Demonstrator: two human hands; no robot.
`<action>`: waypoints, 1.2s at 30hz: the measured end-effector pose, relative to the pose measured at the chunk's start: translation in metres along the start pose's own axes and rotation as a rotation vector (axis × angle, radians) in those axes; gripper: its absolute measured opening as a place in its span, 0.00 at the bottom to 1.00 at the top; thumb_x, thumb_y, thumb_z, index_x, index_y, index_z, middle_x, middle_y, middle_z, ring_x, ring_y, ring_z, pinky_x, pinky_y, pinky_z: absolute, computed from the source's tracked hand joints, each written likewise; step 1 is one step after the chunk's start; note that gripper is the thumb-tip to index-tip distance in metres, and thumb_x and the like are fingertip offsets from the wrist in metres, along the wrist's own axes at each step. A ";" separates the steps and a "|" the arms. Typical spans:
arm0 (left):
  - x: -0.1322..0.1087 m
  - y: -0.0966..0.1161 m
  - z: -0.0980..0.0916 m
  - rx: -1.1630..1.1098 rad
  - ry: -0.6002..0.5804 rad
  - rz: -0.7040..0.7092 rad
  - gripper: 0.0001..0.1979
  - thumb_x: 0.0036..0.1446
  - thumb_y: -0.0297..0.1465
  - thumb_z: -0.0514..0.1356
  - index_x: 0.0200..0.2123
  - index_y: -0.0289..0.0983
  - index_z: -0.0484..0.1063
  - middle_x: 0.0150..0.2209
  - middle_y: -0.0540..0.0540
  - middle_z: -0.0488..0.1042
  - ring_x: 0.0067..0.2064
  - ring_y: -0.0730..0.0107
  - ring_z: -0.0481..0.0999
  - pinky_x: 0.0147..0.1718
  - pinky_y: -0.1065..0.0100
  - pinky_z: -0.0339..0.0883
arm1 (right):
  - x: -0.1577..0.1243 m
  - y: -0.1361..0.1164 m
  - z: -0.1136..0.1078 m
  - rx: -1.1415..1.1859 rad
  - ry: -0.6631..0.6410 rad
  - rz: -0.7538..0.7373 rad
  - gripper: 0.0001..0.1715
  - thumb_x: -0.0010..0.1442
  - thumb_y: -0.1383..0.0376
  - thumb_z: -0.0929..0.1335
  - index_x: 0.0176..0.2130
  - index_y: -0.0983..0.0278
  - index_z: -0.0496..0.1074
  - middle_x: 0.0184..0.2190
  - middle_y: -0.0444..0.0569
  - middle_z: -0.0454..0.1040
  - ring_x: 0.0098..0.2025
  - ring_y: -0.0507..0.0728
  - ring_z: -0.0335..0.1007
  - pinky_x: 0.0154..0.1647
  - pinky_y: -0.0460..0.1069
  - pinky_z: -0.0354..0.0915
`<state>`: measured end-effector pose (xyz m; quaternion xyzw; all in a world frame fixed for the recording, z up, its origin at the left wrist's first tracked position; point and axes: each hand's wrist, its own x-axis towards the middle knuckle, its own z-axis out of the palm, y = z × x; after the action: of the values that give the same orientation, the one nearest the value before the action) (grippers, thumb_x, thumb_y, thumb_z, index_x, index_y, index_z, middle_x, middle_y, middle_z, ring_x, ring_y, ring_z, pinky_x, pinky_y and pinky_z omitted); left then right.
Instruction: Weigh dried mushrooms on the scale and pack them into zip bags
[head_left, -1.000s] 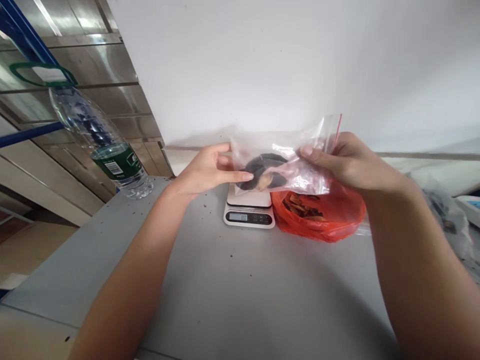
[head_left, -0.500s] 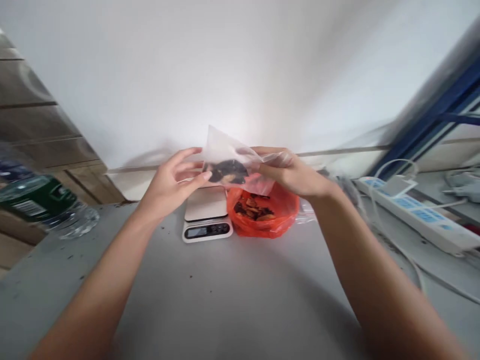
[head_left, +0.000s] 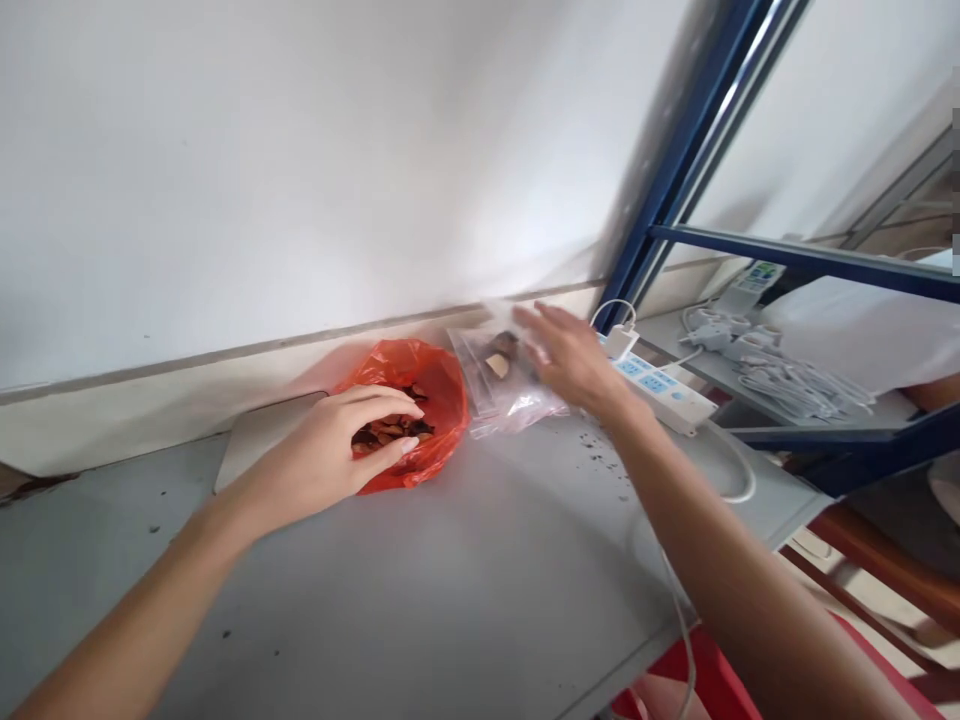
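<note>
Operator: Which route admits a hand?
Supervisor: The near tabletop (head_left: pixel 420 600), between the left forearm (head_left: pixel 157 610) and the right forearm (head_left: pixel 720 560).
Operator: What limits access on the far side?
Supervisor: The wall (head_left: pixel 300 180), behind the red bag (head_left: pixel 448 390) and the clear bags (head_left: pixel 517 402). The left hand (head_left: pixel 319 450) partly blocks the red bag's mouth.
Operator: And to the right?
Supervisor: The right hand (head_left: pixel 570 362), the power strip (head_left: pixel 679 403) and the blue post (head_left: pixel 664 180).

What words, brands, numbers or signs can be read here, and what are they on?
No text reads clearly.
Power strip: blue labels with marks, too small to read.
White object at the back right: a green-and-blue label, too blurred to read.
Red bag and clear bag: no print I can make out.
</note>
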<state>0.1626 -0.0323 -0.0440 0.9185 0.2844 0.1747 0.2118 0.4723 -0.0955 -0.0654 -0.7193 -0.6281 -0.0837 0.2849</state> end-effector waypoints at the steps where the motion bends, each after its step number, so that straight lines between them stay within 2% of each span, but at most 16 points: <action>1: 0.005 0.002 0.003 -0.008 0.000 0.026 0.19 0.66 0.48 0.58 0.49 0.45 0.83 0.52 0.45 0.84 0.51 0.51 0.83 0.52 0.59 0.78 | -0.005 0.002 0.009 0.011 -0.116 0.025 0.33 0.71 0.53 0.64 0.71 0.58 0.68 0.75 0.57 0.60 0.76 0.75 0.55 0.73 0.77 0.51; 3: 0.014 0.004 0.007 -0.027 -0.003 0.073 0.18 0.66 0.47 0.59 0.49 0.45 0.83 0.52 0.45 0.84 0.50 0.52 0.83 0.51 0.58 0.78 | -0.013 0.002 0.025 0.103 -0.243 0.084 0.45 0.69 0.42 0.64 0.76 0.57 0.60 0.79 0.55 0.47 0.79 0.75 0.44 0.75 0.74 0.47; 5: 0.021 0.005 0.011 -0.039 -0.010 0.098 0.17 0.66 0.46 0.60 0.49 0.46 0.82 0.52 0.45 0.84 0.50 0.52 0.82 0.50 0.58 0.78 | -0.018 0.002 0.031 0.212 -0.272 0.111 0.50 0.67 0.36 0.63 0.77 0.55 0.56 0.80 0.52 0.42 0.81 0.72 0.37 0.77 0.71 0.42; 9: 0.023 0.005 0.012 -0.029 -0.004 0.094 0.17 0.66 0.45 0.59 0.49 0.45 0.82 0.54 0.44 0.83 0.52 0.51 0.82 0.47 0.59 0.78 | -0.021 0.001 0.024 0.313 -0.281 0.122 0.51 0.66 0.34 0.63 0.77 0.51 0.55 0.81 0.48 0.40 0.81 0.71 0.31 0.77 0.73 0.35; 13: 0.009 0.001 0.002 0.022 0.082 0.070 0.18 0.66 0.46 0.58 0.48 0.44 0.82 0.51 0.43 0.84 0.49 0.52 0.82 0.48 0.59 0.76 | -0.021 -0.007 0.010 0.301 -0.231 0.087 0.49 0.67 0.36 0.63 0.77 0.51 0.55 0.81 0.46 0.39 0.82 0.69 0.25 0.76 0.75 0.29; 15: -0.003 -0.004 -0.004 0.048 0.167 0.053 0.17 0.65 0.45 0.59 0.47 0.43 0.81 0.48 0.43 0.84 0.47 0.53 0.82 0.48 0.60 0.75 | -0.021 -0.019 0.004 0.324 -0.165 -0.002 0.42 0.69 0.40 0.63 0.73 0.54 0.64 0.80 0.48 0.46 0.81 0.69 0.32 0.77 0.73 0.34; 17: -0.019 -0.011 -0.009 0.065 0.254 0.049 0.15 0.65 0.44 0.59 0.44 0.42 0.80 0.44 0.44 0.84 0.43 0.57 0.81 0.46 0.61 0.74 | -0.020 -0.035 0.000 0.366 -0.119 -0.125 0.34 0.71 0.44 0.63 0.63 0.58 0.77 0.73 0.53 0.65 0.78 0.70 0.51 0.76 0.69 0.47; 18: -0.027 -0.014 -0.011 0.071 0.289 0.044 0.13 0.65 0.42 0.59 0.42 0.41 0.79 0.41 0.44 0.83 0.40 0.59 0.80 0.44 0.63 0.73 | -0.020 -0.044 -0.001 0.386 -0.107 -0.191 0.30 0.71 0.46 0.63 0.56 0.60 0.82 0.64 0.56 0.77 0.72 0.70 0.64 0.73 0.66 0.56; 19: -0.036 -0.018 -0.013 0.073 0.308 0.036 0.12 0.65 0.41 0.59 0.39 0.41 0.78 0.39 0.45 0.82 0.37 0.62 0.79 0.42 0.64 0.73 | -0.020 -0.053 -0.002 0.404 -0.114 -0.229 0.27 0.71 0.47 0.64 0.50 0.61 0.84 0.56 0.56 0.83 0.64 0.69 0.75 0.67 0.63 0.66; 21: -0.053 -0.027 -0.014 0.071 0.328 -0.005 0.11 0.65 0.38 0.57 0.35 0.40 0.75 0.34 0.47 0.80 0.34 0.65 0.76 0.38 0.66 0.71 | -0.019 -0.070 0.000 0.427 -0.124 -0.278 0.21 0.70 0.50 0.67 0.44 0.59 0.85 0.47 0.53 0.87 0.49 0.66 0.83 0.49 0.57 0.76; 23: -0.070 -0.038 -0.013 0.045 0.306 -0.067 0.11 0.65 0.37 0.56 0.31 0.40 0.71 0.27 0.51 0.76 0.29 0.68 0.73 0.32 0.68 0.68 | -0.019 -0.084 0.007 0.426 -0.149 -0.337 0.18 0.69 0.52 0.67 0.41 0.57 0.84 0.41 0.51 0.87 0.40 0.65 0.84 0.38 0.56 0.76; 24: -0.077 -0.044 -0.012 0.030 0.299 -0.117 0.12 0.64 0.37 0.56 0.29 0.40 0.70 0.26 0.51 0.74 0.27 0.69 0.71 0.30 0.69 0.66 | -0.019 -0.089 0.012 0.423 -0.141 -0.373 0.17 0.69 0.53 0.67 0.39 0.55 0.84 0.40 0.50 0.87 0.38 0.64 0.84 0.37 0.56 0.77; 26: -0.092 -0.055 -0.008 0.014 0.308 -0.199 0.11 0.65 0.36 0.55 0.30 0.40 0.70 0.26 0.51 0.75 0.28 0.69 0.72 0.29 0.69 0.64 | -0.020 -0.096 0.024 0.397 -0.056 -0.454 0.14 0.68 0.57 0.68 0.38 0.54 0.83 0.40 0.50 0.87 0.40 0.66 0.84 0.41 0.59 0.78; 29: -0.108 -0.069 -0.001 0.063 0.281 -0.217 0.10 0.66 0.34 0.55 0.34 0.40 0.73 0.31 0.48 0.77 0.31 0.66 0.75 0.33 0.67 0.67 | -0.026 -0.099 0.042 0.345 0.102 -0.569 0.12 0.67 0.63 0.68 0.36 0.53 0.82 0.38 0.51 0.87 0.42 0.67 0.85 0.45 0.62 0.79; 32: -0.117 -0.078 0.000 0.193 0.227 -0.201 0.10 0.68 0.32 0.54 0.38 0.40 0.76 0.36 0.45 0.78 0.38 0.60 0.78 0.39 0.63 0.70 | -0.033 -0.095 0.055 0.283 0.155 -0.620 0.12 0.67 0.65 0.69 0.37 0.53 0.83 0.37 0.52 0.87 0.42 0.68 0.84 0.45 0.63 0.78; 36: -0.119 -0.084 -0.003 0.294 0.194 -0.181 0.12 0.71 0.32 0.53 0.44 0.39 0.77 0.40 0.42 0.77 0.45 0.55 0.77 0.45 0.60 0.72 | -0.039 -0.085 0.065 0.246 0.147 -0.646 0.12 0.68 0.62 0.68 0.45 0.53 0.83 0.45 0.55 0.87 0.48 0.70 0.83 0.49 0.66 0.77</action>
<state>0.0313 -0.0392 -0.1068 0.8891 0.4074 0.1990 0.0619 0.3679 -0.0914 -0.1121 -0.4358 -0.8063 -0.1447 0.3729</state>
